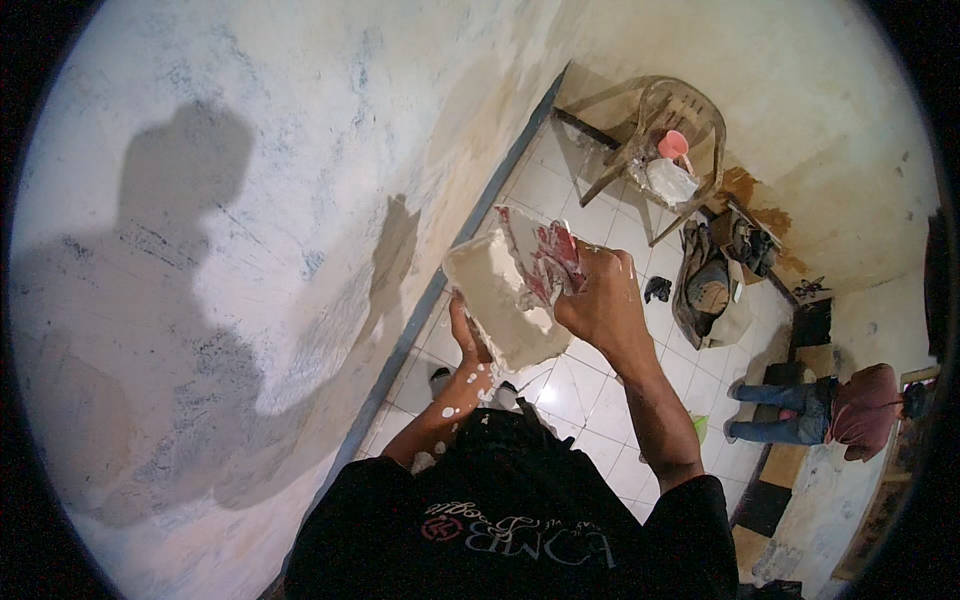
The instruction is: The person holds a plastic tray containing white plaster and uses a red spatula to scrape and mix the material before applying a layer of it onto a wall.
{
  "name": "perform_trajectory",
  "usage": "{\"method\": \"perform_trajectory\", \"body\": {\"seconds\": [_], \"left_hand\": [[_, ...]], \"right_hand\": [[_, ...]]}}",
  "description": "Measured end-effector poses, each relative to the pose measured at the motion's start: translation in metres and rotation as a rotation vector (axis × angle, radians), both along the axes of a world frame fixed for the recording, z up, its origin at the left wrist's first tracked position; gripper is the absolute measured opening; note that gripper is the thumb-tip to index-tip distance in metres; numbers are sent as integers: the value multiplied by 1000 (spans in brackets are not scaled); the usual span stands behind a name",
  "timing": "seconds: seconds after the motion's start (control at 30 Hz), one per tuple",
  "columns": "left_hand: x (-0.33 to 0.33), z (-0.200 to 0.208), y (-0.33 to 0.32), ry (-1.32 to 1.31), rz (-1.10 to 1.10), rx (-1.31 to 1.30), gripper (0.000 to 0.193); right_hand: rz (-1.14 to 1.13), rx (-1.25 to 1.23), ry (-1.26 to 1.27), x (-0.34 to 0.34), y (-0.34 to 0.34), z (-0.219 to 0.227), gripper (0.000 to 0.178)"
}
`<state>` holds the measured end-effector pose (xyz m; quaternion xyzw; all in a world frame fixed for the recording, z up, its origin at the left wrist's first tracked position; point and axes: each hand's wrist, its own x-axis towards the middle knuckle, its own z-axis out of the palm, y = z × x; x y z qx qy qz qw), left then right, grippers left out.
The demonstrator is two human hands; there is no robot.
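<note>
My left hand [468, 340] holds up a rectangular tub [490, 322] from its left side, fingers wrapped round its wall. The tub is coated in whitish putty, and spots of the same white stuff dot my left wrist. In my right hand [597, 295] is a putty scraper [540, 255], its red body smeared with white. The scraper's blade lies over the tub's far right edge; whether it touches the putty inside I cannot tell.
A patchy white wall [330, 180] rises close on my left. Ahead stands a dirty plastic chair [690, 100] bearing a pink cup [673, 145] and a plastic bag [670, 183]. Bags [705, 285] lie on the tiled floor [560, 390]. Another person [865, 410] stands at the right.
</note>
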<state>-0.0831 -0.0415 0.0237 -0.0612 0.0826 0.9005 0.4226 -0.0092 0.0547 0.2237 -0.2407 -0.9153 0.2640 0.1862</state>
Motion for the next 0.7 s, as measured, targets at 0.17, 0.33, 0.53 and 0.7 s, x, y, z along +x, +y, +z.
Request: {"method": "perform_trajectory", "body": {"seconds": [0.17,0.33,0.53,0.7], "left_hand": [[2,18,3,-62,-67,104,64],[0,10,4,-62,-61,160,65],[-1,15,3,-17,-64,165,66],[-1,33,1,114,3,-104,66]], "right_hand": [[91,58,126,0,-8,-7,31],[156,173,245,12,-6,-19,30],[218,25,434,23,0,-37,37],[212,-83,520,32,20,-45,36]]}}
